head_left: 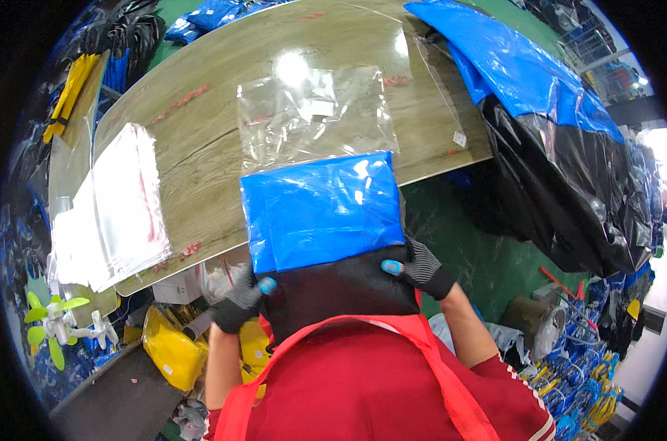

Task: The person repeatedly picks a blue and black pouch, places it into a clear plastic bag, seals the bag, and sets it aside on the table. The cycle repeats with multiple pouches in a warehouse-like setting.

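Note:
In front of my body I hold a folded blue-and-black sheet (326,213) of smooth, shiny material. Its blue part lies at the table edge and its black part is nearest me. A clear plastic bag (315,121) lies flat on the table; its near part seems to cover the blue part. My left hand (239,300), in a dark striped glove, grips the black part's left edge with its blue-tipped thumb on top. On the right edge, my right hand (424,269) grips likewise, thumb on top. The fingers beneath are hidden.
A stack of clear bags (116,213) lies on the left of the table (194,140). Large blue-and-black sheets (547,132) drape over its right side. A small green-bladed fan (54,323) stands lower left, near yellow packets (173,349). Bundled blue and yellow goods (583,382) fill the lower right.

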`<state>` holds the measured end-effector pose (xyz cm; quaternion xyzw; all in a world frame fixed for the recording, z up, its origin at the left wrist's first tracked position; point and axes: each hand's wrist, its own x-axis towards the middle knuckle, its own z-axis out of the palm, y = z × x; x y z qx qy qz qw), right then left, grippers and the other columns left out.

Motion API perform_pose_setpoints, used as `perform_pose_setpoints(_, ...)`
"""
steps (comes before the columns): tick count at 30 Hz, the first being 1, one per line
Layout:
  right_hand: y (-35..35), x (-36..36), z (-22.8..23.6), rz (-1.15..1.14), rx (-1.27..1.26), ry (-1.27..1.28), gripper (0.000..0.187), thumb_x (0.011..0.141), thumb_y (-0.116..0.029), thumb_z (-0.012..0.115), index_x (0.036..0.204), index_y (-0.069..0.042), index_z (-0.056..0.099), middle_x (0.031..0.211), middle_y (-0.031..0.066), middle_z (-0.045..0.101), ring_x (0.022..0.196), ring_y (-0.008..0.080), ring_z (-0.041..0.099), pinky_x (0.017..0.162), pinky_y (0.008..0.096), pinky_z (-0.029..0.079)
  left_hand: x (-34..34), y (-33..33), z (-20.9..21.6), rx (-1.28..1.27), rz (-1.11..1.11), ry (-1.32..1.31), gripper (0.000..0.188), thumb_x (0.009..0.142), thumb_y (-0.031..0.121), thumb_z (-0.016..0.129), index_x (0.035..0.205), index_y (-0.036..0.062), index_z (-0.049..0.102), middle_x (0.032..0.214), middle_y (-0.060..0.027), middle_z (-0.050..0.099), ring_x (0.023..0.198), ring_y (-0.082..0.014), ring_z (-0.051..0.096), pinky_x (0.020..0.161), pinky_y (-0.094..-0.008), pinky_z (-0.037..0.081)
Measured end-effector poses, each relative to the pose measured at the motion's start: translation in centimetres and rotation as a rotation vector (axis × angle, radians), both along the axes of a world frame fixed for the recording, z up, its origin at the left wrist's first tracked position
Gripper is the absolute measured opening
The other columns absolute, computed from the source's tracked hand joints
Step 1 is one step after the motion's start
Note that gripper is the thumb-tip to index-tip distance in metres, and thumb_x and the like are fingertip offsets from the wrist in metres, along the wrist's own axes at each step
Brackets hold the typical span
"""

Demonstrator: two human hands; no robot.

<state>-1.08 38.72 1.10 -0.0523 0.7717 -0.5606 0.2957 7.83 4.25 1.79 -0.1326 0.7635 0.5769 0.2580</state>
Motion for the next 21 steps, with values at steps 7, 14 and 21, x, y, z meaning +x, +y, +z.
perform_pose_setpoints(7, 0.3, -4.3, -2.1, -0.19, -0.125, -0.079, 0.059, 0.087, -0.041, 0.064, 0.127, -0.001, 0.05, 0.112, 0.0156, 0.064, 0.101, 0.022, 0.06, 0.092, 0.0353, 0.046, -8.3, 1.3, -0.2, 0.24, 0.403, 0.404, 0.047, 0.091, 0.029, 0.061, 0.128, 0.0028, 0.05, 0.112, -0.0112, 0.062, 0.1, -0.0143, 0.057, 0.087, -0.0287, 0.045)
perform_pose_setpoints(14, 1.9, 4.1, 0.3, -0.125, -0.239, -0.112, 0.071, 0.072, -0.031, 0.08, 0.13, -0.002, 0.051, 0.121, 0.0114, 0.061, 0.114, 0.0221, 0.055, 0.102, 0.0382, 0.04, 4.6, 3.7, -3.9, 0.461, 0.349, 0.354, 0.073, 0.083, 0.025, 0.072, 0.142, 0.0035, 0.035, 0.128, -0.0092, 0.052, 0.118, -0.0205, 0.048, 0.102, -0.0377, 0.037)
perform_pose_setpoints(21, 0.3, 3.7, 0.0, -0.23, -0.246, -0.165, 0.04, 0.082, -0.02, 0.074, 0.116, -0.003, 0.063, 0.106, 0.0086, 0.067, 0.095, 0.0173, 0.063, 0.087, 0.032, 0.05, 4.2, 5.0, -3.7, 0.214, 0.475, 0.047, 0.044, 0.09, 0.023, 0.065, 0.127, 0.0035, 0.052, 0.117, -0.0069, 0.06, 0.106, -0.0167, 0.054, 0.094, -0.0308, 0.041)
